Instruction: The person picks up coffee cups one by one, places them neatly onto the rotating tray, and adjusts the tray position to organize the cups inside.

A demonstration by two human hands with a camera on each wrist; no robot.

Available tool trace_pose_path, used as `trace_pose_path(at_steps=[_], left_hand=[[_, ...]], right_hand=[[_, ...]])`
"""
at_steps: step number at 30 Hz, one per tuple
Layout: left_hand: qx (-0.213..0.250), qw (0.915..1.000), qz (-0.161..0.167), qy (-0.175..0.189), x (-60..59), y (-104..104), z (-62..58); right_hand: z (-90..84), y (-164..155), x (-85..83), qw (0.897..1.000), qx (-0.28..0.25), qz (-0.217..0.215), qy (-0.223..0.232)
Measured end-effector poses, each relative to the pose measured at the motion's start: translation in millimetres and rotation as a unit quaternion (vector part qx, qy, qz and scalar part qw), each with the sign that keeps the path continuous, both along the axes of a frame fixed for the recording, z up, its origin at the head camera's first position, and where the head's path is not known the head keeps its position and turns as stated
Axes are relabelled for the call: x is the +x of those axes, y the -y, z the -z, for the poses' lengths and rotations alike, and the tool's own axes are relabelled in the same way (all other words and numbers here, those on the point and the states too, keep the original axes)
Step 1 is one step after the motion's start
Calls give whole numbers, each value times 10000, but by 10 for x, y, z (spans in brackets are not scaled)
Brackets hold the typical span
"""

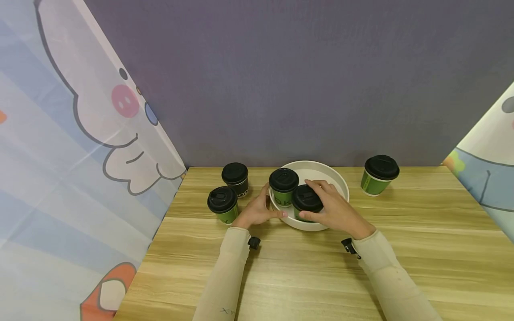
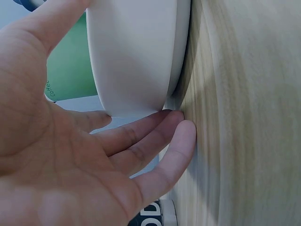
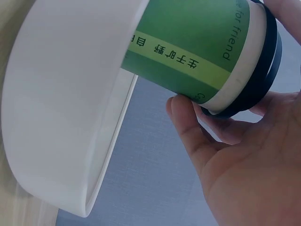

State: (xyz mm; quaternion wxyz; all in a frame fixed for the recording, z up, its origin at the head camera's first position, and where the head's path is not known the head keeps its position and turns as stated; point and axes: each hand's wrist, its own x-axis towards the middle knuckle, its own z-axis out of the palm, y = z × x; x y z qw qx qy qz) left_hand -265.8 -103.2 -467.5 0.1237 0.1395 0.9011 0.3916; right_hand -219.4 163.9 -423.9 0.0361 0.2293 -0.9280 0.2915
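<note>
My right hand (image 1: pixel 335 209) grips a green paper coffee cup (image 3: pixel 188 47) by its black lid (image 1: pixel 307 198), thumb on the near side and fingers round the far side. The cup's lower part lies inside a round white tray (image 1: pixel 343 180). Another green lidded cup (image 1: pixel 284 196) stands in the tray, just left of the held one. My left hand (image 1: pixel 255 211) rests against the tray's left side, thumb at the rim and fingers extended along the outer wall (image 2: pixel 134 56), low by the tabletop.
Left of the tray stand a black lidded cup (image 1: pixel 237 180) and a green lidded cup (image 1: pixel 223 206), close to my left hand. Another green lidded cup (image 1: pixel 377 176) stands at the back right. A grey panel (image 1: pixel 305 84) rises behind the wooden table (image 1: pixel 297 276).
</note>
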Motion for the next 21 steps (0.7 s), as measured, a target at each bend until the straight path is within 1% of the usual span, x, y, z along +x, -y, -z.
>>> trace_pose_path(at_steps=[7, 12, 15, 17, 21], left_hand=[[68, 10000, 7, 27, -10, 14, 12], [82, 10000, -19, 30, -20, 20, 15], [122, 9999, 8, 57, -26, 26, 20], [149, 9998, 22, 90, -28, 30, 23], [222, 9996, 21, 163, -30, 42, 26]], right_hand=[[-14, -27, -3, 9999, -121, -22, -23], [-38, -112, -30, 9988, -489, 29, -71], [-52, -192, -54, 9977, -655, 169, -97], [-58, -254, -68, 9972, -669, 293, -156], [-68, -399, -103, 9951, -654, 586, -454]])
